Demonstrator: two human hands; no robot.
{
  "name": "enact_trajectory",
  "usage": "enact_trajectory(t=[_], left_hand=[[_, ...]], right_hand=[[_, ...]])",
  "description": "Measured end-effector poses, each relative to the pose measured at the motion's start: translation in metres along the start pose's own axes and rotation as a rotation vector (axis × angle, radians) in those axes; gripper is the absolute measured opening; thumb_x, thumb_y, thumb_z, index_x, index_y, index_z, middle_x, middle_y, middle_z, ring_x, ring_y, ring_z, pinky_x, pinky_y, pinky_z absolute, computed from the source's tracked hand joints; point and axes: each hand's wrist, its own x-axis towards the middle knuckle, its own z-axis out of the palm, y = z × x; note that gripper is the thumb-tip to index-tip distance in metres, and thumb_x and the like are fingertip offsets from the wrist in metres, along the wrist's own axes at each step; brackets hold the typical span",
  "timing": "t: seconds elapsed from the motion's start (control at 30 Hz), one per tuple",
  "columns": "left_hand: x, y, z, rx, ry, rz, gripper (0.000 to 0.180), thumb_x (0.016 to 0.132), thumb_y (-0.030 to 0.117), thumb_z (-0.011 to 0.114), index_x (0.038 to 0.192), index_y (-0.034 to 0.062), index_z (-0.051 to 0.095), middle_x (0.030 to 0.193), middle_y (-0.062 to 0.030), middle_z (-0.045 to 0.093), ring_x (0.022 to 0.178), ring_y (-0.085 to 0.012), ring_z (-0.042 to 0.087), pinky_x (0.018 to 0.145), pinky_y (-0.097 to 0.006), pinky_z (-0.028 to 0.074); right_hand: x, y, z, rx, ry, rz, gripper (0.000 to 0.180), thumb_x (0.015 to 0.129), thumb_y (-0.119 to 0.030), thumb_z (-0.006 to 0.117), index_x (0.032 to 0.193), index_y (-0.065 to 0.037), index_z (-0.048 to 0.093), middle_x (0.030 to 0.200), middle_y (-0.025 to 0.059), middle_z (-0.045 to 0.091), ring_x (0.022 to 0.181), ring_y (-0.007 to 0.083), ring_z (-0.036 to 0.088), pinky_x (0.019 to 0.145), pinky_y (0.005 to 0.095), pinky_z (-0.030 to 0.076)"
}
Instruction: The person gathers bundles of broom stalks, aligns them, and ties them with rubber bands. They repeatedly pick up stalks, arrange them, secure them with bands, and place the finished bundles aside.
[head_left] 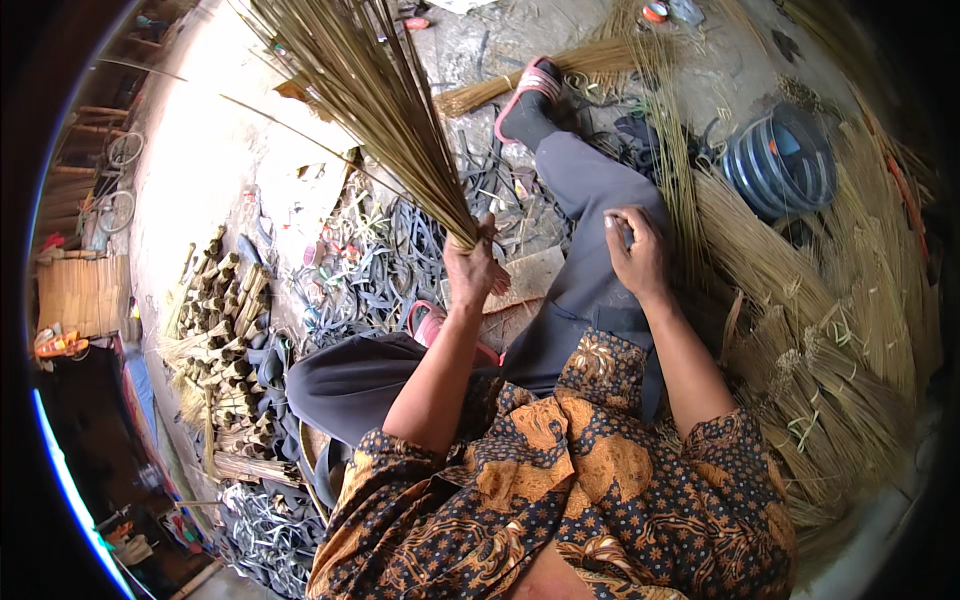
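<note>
My left hand point(470, 268) is wrapped round the narrow lower end of a bundle of long, thin dry stalks point(385, 120). The stalks fan out up and to the left, with one stray stalk sticking out to the side. Over my outstretched leg point(600, 180), my right hand point(637, 250) is closed with its fingers curled. Whatever it may hold is hidden. Just right of that hand hangs or leans a thin sheaf of greenish stalks point(680, 170).
Bound stalk bundles point(235, 350) are stacked on the left. Rubber-like dark strips point(390, 255) litter the floor, with another heap point(265, 535) lower left. Large stalk piles point(840, 380) lie on the right beside a blue translucent bucket point(760, 165). A stalk bundle point(590, 60) lies beyond my pink sandal point(535, 80).
</note>
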Motion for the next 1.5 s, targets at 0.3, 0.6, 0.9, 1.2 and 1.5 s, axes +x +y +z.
enact_trajectory(t=[0.3,0.6,0.9,1.2,1.5], left_hand=[[-0.042,-0.035,-0.003,0.120,-0.019,-0.191,0.033,0.097,0.022,0.076,0.114,0.0001,0.058,0.090,-0.0018,0.063,0.085,-0.0146,0.060,0.079,-0.031,0.050],[-0.013,0.032,-0.033,-0.167,-0.202,-0.326,0.029,0.099,0.012,0.071,0.124,0.0035,0.058,0.101,-0.0022,0.066,0.093,-0.0112,0.062,0.082,-0.029,0.051],[0.017,0.193,-0.314,0.000,0.266,-0.110,0.048,0.100,0.039,0.067,0.137,0.0092,0.059,0.114,-0.0100,0.069,0.102,-0.0228,0.070,0.076,-0.042,0.065],[-0.011,0.251,-0.549,-0.161,1.280,0.013,0.031,0.109,0.033,0.052,0.115,0.0041,0.063,0.105,-0.0109,0.071,0.084,-0.0204,0.068,0.068,-0.035,0.062],[0.110,0.136,-0.340,-0.057,0.328,-0.419,0.042,0.103,0.033,0.065,0.132,0.0039,0.063,0.121,-0.0130,0.070,0.093,-0.0227,0.071,0.077,-0.038,0.062]], right_hand=[[0.011,-0.004,0.005,-0.025,0.038,-0.121,0.010,0.093,-0.012,0.069,0.097,-0.003,0.069,0.088,0.0118,0.067,0.082,0.0313,0.066,0.075,0.0409,0.051],[-0.002,0.011,0.007,-0.019,-0.021,-0.078,0.012,0.095,-0.010,0.064,0.101,-0.001,0.069,0.094,0.0175,0.067,0.089,0.0385,0.064,0.079,0.0439,0.051],[-0.001,0.029,0.001,-0.215,-0.150,-0.095,0.023,0.101,-0.017,0.060,0.102,0.005,0.066,0.098,0.0229,0.066,0.093,0.0423,0.062,0.084,0.0493,0.049],[0.000,0.027,0.009,-0.304,-0.142,-0.143,0.023,0.099,-0.019,0.062,0.100,0.004,0.067,0.096,0.0227,0.067,0.095,0.0422,0.061,0.087,0.0511,0.046],[0.002,0.029,-0.007,-0.103,-0.268,0.004,0.025,0.103,-0.018,0.058,0.105,0.005,0.067,0.098,0.0218,0.068,0.095,0.0389,0.064,0.086,0.0465,0.050]])
